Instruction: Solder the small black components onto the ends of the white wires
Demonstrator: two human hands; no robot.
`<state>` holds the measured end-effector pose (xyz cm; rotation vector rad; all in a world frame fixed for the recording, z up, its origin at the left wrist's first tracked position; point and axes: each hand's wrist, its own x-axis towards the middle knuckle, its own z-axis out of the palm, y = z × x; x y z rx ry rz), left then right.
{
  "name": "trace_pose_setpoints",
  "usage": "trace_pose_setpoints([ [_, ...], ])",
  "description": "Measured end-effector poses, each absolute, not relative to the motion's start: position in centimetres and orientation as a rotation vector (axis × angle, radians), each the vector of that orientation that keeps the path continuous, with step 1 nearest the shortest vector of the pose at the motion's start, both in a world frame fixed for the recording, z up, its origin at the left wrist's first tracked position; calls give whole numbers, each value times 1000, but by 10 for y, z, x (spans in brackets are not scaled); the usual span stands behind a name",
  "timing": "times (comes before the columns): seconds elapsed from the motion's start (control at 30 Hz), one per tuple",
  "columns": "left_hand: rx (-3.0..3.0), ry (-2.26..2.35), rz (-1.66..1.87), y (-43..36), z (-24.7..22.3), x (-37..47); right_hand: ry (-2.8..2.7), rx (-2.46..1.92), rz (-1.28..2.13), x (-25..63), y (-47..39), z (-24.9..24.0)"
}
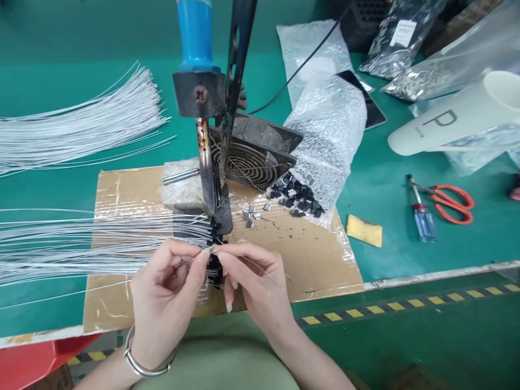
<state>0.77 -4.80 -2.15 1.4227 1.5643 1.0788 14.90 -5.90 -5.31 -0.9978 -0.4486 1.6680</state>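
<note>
My left hand and my right hand meet fingertip to fingertip at the centre, both pinched. Between the left thumb and forefinger is a white wire, mostly covered by the fingers. A thin wire strand runs out to the right from the right hand's pinch. What lies exactly at the fingertips is too small to make out. Just behind, a bundle of white wires lies with black pieces at its right ends. The metal tube of a blue-handled hot tool points down above these pieces.
Cardboard lies beneath the work. Behind stand a dirty fan and a black metal bracket. Small black parts spill from a bubble-wrap bag. Rightward lie a yellow sponge, screwdriver, red-handled cutters and white cup. More wires rest at left.
</note>
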Motion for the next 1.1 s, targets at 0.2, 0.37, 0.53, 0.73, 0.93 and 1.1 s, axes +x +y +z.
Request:
trace_pose_setpoints([
  [0.2, 1509, 1555, 1089, -51, -27, 4, -470, -1007, 1631, 149, -58, -52],
  [0.37, 1520, 1566, 1098, -54, -30, 3, -460, -1011, 1624, 149, -60, -51],
  [0.53, 1498, 1604, 1066, -59, -32, 3, -388, -1005, 1694, 149, -58, -49],
  [0.73, 1565, 1594, 1036, -62, -34, 0, -338, -978, 1804, 157, -52, -45],
  [0.93, 1592, 1589, 1013, -60, -32, -1, -464, -1007, 1803, 165, -52, -45],
  [1.1, 1612, 1581, 1022, -61, -34, 0, -524, -1076, 1724, 165, -52, -45],
])
